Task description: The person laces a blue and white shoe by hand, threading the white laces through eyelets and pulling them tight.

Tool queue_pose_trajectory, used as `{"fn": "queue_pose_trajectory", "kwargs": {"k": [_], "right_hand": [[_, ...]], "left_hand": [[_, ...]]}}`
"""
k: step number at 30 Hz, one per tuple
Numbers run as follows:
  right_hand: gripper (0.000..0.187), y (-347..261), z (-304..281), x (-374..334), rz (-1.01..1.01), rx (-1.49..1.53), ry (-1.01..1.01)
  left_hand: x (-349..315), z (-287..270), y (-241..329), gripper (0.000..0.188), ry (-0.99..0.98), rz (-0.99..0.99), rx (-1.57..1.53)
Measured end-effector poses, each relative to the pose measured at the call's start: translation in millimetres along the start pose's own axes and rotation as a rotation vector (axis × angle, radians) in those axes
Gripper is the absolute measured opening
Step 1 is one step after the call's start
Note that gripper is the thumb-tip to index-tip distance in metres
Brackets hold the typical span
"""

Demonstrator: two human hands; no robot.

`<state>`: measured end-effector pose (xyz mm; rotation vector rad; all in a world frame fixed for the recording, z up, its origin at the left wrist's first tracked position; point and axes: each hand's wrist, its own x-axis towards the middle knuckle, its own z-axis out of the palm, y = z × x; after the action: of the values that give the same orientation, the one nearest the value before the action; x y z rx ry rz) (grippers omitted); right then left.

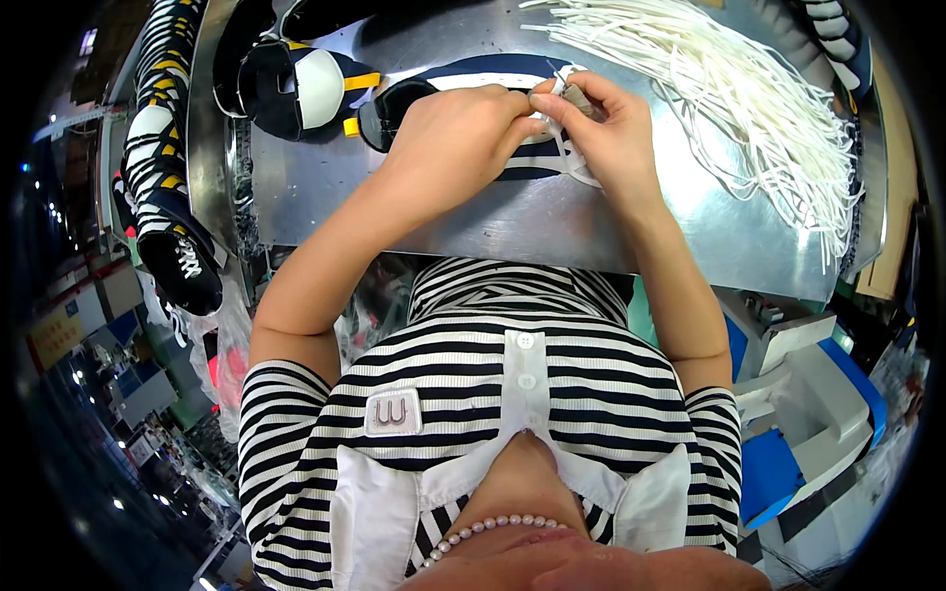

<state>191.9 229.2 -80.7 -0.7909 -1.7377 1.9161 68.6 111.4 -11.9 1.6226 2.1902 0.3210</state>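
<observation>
A navy shoe upper (493,65) with white bands and a yellow heel tab lies on the metal worktable, its toe end to the right. Over it my two hands meet, fingertips almost touching. My left hand (458,133) is closed in a pinch at a white shoelace (564,148), its fingertips partly hidden. Thumb and fingers of my right hand (616,128) are closed on the same lace, near the upper's front. A beige wrap (579,97) sits on or between the right fingers. Part of the upper is hidden under my hands.
A large pile of loose white laces (729,98) spreads over the right of the metal table (434,222). More navy and white shoe uppers (320,89) lie at the back left. A long row of shoes (158,128) stands left of the table. Grey and blue bins (788,414) are below right.
</observation>
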Motion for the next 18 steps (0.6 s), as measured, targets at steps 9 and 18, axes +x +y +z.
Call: {"fn": "queue_pose_trajectory", "kwargs": {"k": [9,18], "right_hand": [[0.018,12.7,-9.9,-0.3,-0.098,-0.139,-0.028],[0.019,13.7,8.9,-0.5,-0.187,-0.413,0.146]], "left_hand": [[5.8,4.9,-12.4,0.025,-0.039,-0.029,-0.249],[15.9,26.1,-17.8,0.027,0.045,-0.117,-0.211]]}}
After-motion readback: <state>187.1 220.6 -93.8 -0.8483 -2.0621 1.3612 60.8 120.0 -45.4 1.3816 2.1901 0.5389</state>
